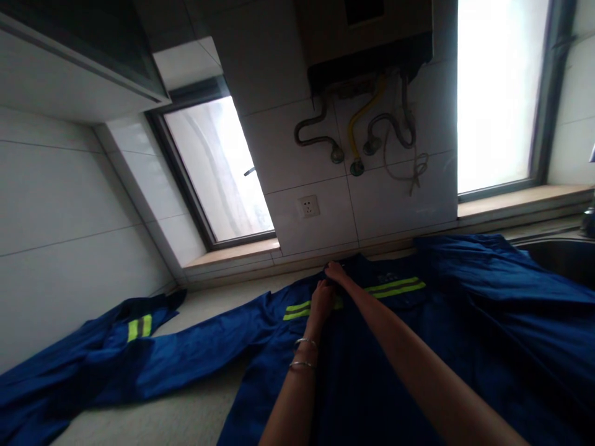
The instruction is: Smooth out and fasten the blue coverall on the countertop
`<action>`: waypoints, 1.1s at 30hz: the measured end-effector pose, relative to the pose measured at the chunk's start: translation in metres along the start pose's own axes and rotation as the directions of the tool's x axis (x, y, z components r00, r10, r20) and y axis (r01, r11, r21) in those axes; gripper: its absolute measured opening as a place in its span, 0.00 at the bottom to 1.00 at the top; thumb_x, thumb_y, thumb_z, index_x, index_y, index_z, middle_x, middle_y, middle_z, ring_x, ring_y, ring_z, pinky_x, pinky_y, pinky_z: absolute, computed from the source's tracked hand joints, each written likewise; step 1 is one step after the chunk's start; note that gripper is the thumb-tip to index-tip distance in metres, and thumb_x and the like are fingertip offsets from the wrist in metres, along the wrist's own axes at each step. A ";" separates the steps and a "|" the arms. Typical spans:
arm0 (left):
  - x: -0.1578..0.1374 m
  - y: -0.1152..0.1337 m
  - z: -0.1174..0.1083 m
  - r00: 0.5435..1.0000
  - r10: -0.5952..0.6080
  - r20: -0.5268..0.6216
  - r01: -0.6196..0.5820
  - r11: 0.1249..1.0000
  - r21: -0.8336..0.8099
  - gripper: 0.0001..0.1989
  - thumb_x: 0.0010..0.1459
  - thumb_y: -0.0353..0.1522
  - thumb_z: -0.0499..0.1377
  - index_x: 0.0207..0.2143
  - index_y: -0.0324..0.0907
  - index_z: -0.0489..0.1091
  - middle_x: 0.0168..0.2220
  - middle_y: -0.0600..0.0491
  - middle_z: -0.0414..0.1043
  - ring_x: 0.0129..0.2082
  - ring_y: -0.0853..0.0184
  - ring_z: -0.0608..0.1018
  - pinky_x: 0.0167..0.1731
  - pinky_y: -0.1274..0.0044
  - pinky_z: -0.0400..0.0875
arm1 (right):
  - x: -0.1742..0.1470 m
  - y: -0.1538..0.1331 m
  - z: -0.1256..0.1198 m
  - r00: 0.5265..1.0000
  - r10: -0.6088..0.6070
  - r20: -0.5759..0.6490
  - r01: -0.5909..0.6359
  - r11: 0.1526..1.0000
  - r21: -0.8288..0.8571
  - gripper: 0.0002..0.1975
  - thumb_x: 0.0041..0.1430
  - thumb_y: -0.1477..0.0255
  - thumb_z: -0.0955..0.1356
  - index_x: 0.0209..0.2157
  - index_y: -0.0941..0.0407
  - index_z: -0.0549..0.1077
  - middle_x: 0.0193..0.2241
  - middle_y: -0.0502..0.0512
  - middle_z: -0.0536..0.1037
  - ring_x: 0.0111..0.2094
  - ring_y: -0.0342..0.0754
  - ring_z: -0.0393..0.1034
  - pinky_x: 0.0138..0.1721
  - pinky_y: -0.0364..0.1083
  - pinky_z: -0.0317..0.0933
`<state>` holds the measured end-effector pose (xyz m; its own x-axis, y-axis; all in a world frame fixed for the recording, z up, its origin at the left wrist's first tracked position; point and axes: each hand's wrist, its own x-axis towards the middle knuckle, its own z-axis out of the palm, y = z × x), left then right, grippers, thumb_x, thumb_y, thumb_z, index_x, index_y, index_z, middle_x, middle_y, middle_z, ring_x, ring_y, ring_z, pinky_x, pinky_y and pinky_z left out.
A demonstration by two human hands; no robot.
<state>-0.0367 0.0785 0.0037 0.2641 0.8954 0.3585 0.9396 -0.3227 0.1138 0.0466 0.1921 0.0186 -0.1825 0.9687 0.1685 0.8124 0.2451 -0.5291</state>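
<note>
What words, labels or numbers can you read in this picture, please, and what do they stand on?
No text can be read.
Jacket: a faint mark above the right-hand reflective stripe, too blurred to read.
Socket: no marking shows.
Heater: its dark panel is too dim to read.
Both hands, left hand and right hand, rest on the jacket near its collar.

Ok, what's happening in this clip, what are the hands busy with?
A person has a blue work jacket with yellow-green reflective stripes spread flat on a pale countertop under two windows. Both bare hands are at the collar end, near the chest stripe: the left hand, with two bangles on that wrist, rests on the fabric, and the right hand pinches the fabric just beyond it. One sleeve lies stretched out to the left. A sink shows at the right edge.
</note>
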 end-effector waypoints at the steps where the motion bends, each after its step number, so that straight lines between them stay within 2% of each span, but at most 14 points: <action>1: 0.000 0.000 0.000 1.000 -0.002 -0.004 0.002 1.000 0.012 0.13 0.57 0.26 0.50 0.37 0.41 0.74 0.40 0.48 0.68 0.44 0.66 0.68 0.43 0.78 0.63 | 0.002 0.002 0.000 1.000 0.002 -0.008 -0.002 1.000 -0.010 0.17 0.59 0.70 0.59 0.45 0.62 0.71 0.44 0.66 0.73 0.47 0.51 0.67 0.45 0.44 0.58; 3: 0.001 0.000 0.000 1.000 0.024 -0.015 -0.024 0.999 0.029 0.12 0.57 0.26 0.50 0.35 0.40 0.74 0.37 0.48 0.69 0.41 0.66 0.69 0.41 0.78 0.64 | 0.003 0.006 0.001 1.000 -0.001 -0.028 0.000 0.999 -0.032 0.17 0.60 0.69 0.59 0.46 0.62 0.70 0.46 0.65 0.72 0.49 0.51 0.65 0.47 0.45 0.57; 6: 0.002 0.000 0.001 0.998 0.068 0.009 -0.068 0.997 0.023 0.12 0.57 0.26 0.51 0.33 0.39 0.75 0.35 0.47 0.70 0.40 0.65 0.70 0.42 0.77 0.64 | -0.002 0.009 0.005 0.998 -0.019 -0.062 0.015 0.998 -0.065 0.18 0.62 0.67 0.57 0.49 0.60 0.67 0.47 0.64 0.71 0.50 0.51 0.64 0.47 0.46 0.57; 9: 0.002 0.001 0.002 0.995 0.094 -0.035 -0.095 0.995 -0.021 0.11 0.56 0.26 0.51 0.33 0.38 0.74 0.37 0.46 0.71 0.42 0.65 0.70 0.45 0.76 0.62 | -0.011 0.008 0.011 0.997 -0.037 -0.073 0.030 0.994 -0.102 0.18 0.62 0.65 0.57 0.49 0.59 0.65 0.45 0.63 0.72 0.48 0.52 0.66 0.45 0.48 0.59; 11: 0.000 0.002 0.002 0.998 0.043 -0.047 -0.045 0.998 -0.049 0.11 0.55 0.26 0.51 0.36 0.38 0.73 0.39 0.47 0.72 0.42 0.65 0.71 0.43 0.77 0.63 | -0.016 0.005 0.012 0.996 -0.042 -0.079 0.032 0.991 -0.126 0.20 0.62 0.64 0.58 0.51 0.59 0.62 0.44 0.64 0.72 0.46 0.54 0.67 0.43 0.49 0.60; 14: -0.001 0.003 0.002 0.997 -0.077 0.013 0.078 0.995 -0.057 0.12 0.55 0.28 0.51 0.39 0.39 0.72 0.38 0.47 0.73 0.39 0.65 0.74 0.39 0.77 0.64 | -0.023 -0.001 0.009 0.993 -0.052 -0.104 0.035 0.987 -0.157 0.24 0.62 0.64 0.56 0.56 0.62 0.55 0.45 0.69 0.70 0.46 0.57 0.66 0.43 0.53 0.60; 17: -0.002 0.005 0.001 0.983 -0.182 0.039 0.183 0.982 -0.037 0.13 0.57 0.31 0.50 0.40 0.41 0.72 0.39 0.46 0.74 0.40 0.63 0.75 0.37 0.77 0.64 | -0.029 -0.003 0.001 0.981 -0.150 -0.122 0.124 0.973 -0.196 0.23 0.63 0.68 0.54 0.58 0.62 0.53 0.54 0.70 0.61 0.54 0.58 0.57 0.50 0.55 0.54; 19: -0.001 0.005 0.000 0.968 -0.250 0.027 0.250 0.968 -0.019 0.14 0.57 0.33 0.49 0.39 0.41 0.73 0.38 0.45 0.75 0.40 0.62 0.75 0.36 0.77 0.64 | -0.034 0.000 -0.002 0.963 -0.258 -0.078 0.235 0.947 -0.220 0.21 0.62 0.71 0.54 0.56 0.58 0.58 0.58 0.63 0.57 0.58 0.53 0.50 0.56 0.52 0.47; 22: -0.001 0.006 -0.002 0.948 -0.319 -0.002 0.319 0.948 -0.006 0.15 0.57 0.34 0.49 0.37 0.40 0.74 0.37 0.43 0.75 0.39 0.61 0.76 0.36 0.76 0.64 | -0.040 0.011 0.001 0.932 -0.359 0.050 0.360 0.903 -0.233 0.19 0.61 0.72 0.56 0.53 0.54 0.64 0.57 0.56 0.60 0.58 0.48 0.51 0.58 0.50 0.43; 28: -0.002 0.007 -0.003 0.928 -0.369 -0.054 0.367 0.929 -0.042 0.17 0.57 0.37 0.48 0.35 0.42 0.76 0.36 0.44 0.76 0.37 0.62 0.76 0.33 0.78 0.63 | -0.037 0.027 0.012 0.919 -0.343 0.192 0.383 0.894 -0.233 0.24 0.62 0.64 0.55 0.58 0.55 0.57 0.61 0.57 0.52 0.60 0.53 0.48 0.55 0.64 0.43; 31: -0.002 0.001 -0.002 0.887 -0.446 -0.120 0.430 0.892 -0.142 0.17 0.55 0.37 0.49 0.32 0.41 0.76 0.34 0.44 0.76 0.36 0.61 0.76 0.31 0.77 0.62 | -0.036 0.025 0.011 0.922 -0.340 0.186 0.377 0.896 -0.235 0.25 0.60 0.63 0.57 0.58 0.56 0.57 0.61 0.59 0.53 0.59 0.54 0.49 0.56 0.64 0.41; 33: -0.001 -0.008 -0.002 0.822 -0.548 -0.155 0.501 0.825 -0.260 0.16 0.53 0.37 0.50 0.27 0.40 0.76 0.31 0.44 0.76 0.34 0.61 0.76 0.30 0.77 0.62 | -0.039 0.017 0.009 0.928 -0.350 0.128 0.371 0.896 -0.243 0.25 0.60 0.64 0.57 0.58 0.58 0.58 0.61 0.60 0.53 0.60 0.54 0.48 0.58 0.63 0.36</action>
<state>-0.0451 0.0792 0.0047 -0.3314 0.8654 0.3759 0.8513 0.1025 0.5146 0.0623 0.1584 -0.0043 -0.5242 0.8185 0.2350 0.7950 0.5693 -0.2096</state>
